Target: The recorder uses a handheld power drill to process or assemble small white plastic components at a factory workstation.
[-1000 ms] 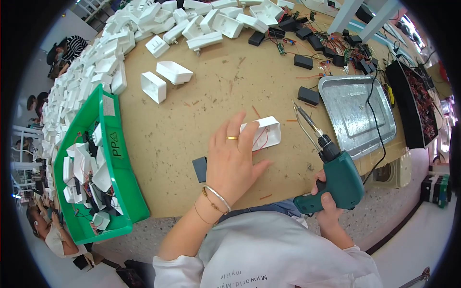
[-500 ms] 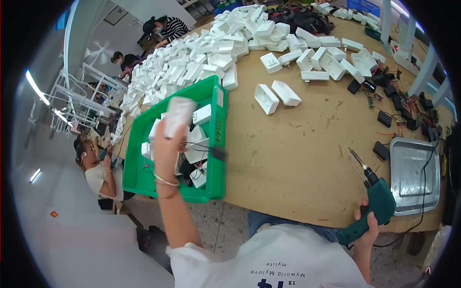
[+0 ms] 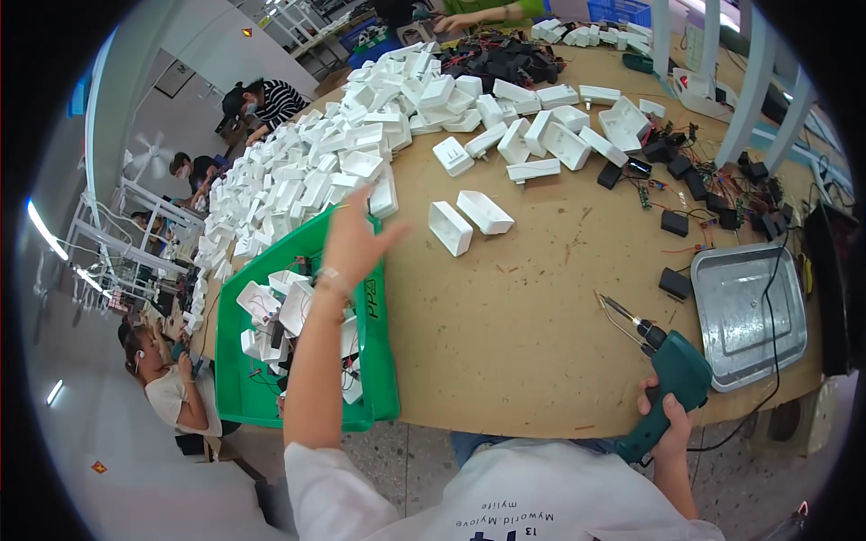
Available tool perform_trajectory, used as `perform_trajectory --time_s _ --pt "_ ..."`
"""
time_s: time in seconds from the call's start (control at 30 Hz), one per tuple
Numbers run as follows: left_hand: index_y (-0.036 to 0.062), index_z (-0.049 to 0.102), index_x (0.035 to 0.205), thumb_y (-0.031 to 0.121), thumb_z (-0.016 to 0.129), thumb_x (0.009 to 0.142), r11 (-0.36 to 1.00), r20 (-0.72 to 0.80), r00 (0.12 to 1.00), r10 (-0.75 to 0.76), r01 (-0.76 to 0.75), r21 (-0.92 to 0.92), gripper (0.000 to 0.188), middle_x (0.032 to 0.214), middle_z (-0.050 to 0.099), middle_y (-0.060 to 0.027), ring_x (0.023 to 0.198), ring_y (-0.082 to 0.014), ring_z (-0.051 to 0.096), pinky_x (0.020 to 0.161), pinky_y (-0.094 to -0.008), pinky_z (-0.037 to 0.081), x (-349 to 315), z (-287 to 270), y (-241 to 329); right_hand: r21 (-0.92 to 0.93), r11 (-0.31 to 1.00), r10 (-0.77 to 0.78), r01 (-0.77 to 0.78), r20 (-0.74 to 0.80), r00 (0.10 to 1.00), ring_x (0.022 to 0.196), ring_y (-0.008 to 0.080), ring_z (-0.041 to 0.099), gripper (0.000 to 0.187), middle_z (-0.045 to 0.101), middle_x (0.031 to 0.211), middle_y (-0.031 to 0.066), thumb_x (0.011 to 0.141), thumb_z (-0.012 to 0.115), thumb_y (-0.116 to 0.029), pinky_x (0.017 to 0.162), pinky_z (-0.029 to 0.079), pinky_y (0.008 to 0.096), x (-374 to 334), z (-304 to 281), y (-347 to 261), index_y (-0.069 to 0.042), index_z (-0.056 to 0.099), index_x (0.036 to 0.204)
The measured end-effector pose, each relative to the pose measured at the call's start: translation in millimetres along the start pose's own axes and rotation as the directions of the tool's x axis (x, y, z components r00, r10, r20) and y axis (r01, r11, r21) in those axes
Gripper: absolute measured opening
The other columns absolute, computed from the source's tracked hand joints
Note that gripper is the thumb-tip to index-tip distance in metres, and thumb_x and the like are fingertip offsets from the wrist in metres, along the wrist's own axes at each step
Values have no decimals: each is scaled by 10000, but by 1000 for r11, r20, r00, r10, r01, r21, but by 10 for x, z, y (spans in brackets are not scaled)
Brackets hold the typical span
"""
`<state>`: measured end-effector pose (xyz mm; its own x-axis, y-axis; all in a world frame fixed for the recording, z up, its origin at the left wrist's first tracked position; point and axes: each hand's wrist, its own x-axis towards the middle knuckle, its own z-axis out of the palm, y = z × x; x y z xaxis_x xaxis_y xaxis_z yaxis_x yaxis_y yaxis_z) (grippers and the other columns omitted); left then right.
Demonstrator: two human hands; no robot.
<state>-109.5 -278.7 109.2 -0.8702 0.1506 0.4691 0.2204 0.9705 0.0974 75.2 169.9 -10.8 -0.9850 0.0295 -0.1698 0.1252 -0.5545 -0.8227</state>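
My left hand (image 3: 354, 239) reaches over the far right edge of a green plastic bin (image 3: 382, 383), thumb spread away from the fingers and no part seen in it. Its fingertips are near the heap of white plastic housings (image 3: 311, 162). Inside the bin lie several white housings (image 3: 296, 307) with wires and black parts. In my right hand (image 3: 669, 431), at the table's front edge, is a dark green pistol-shaped soldering gun (image 3: 683, 368), its metal tip (image 3: 622, 317) pointing up and left. Two open housings, one (image 3: 450, 229) beside the other (image 3: 485, 212), rest right of my left hand.
At the right stands a metal tray (image 3: 753, 316) with a black cable across it. Black modules with wires (image 3: 722, 203) lie behind it, one (image 3: 675, 284) left of it. White posts (image 3: 758, 81) rise at the right. Other people work along the table, one in a striped top (image 3: 278, 101).
The white housing that my left hand held over the bin is out of it; the hand has moved away toward the heap, fingers spread. The view has shifted. My right hand keeps the soldering gun.
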Motion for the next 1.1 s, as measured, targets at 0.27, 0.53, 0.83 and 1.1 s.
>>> perform_trajectory --time_s 0.27,0.53,0.83,1.1 --pt "-117 452 1179 433 716 786 766 398 796 -455 578 -282 726 1135 587 -287 1007 -389 613 880 -413 485 138 1187 388 47 998 -42 41 18 999 753 176 556 460 577 1041 147 842 628 -229 686 450 292 -25 34 33 35 506 1198" --pt "-33 457 1253 386 827 672 972 295 927 -232 212 97 807 1104 589 -220 928 -380 594 794 -394 498 -429 878 1009 -17 1000 -11 11 36 999 748 180 550 519 568 1050 148 837 629 -292 663 436 290 -18 -32 9 40 495 1212" --pt "48 422 1333 260 709 805 957 424 890 170 -47 -286 638 1020 596 -181 883 -349 606 749 -428 504 -825 671 1900 55 998 -45 42 55 997 750 178 546 528 554 1042 123 822 643 -335 667 438 289 12 -65 -25 34 507 1173" --pt "56 498 1231 351 706 804 921 662 640 390 -268 -283 559 984 618 -136 913 -342 602 811 -432 490 -378 543 2521 177 956 -234 233 -17 972 730 168 507 502 531 1025 121 827 625 -367 661 396 288 17 -295 -55 26 512 1117"
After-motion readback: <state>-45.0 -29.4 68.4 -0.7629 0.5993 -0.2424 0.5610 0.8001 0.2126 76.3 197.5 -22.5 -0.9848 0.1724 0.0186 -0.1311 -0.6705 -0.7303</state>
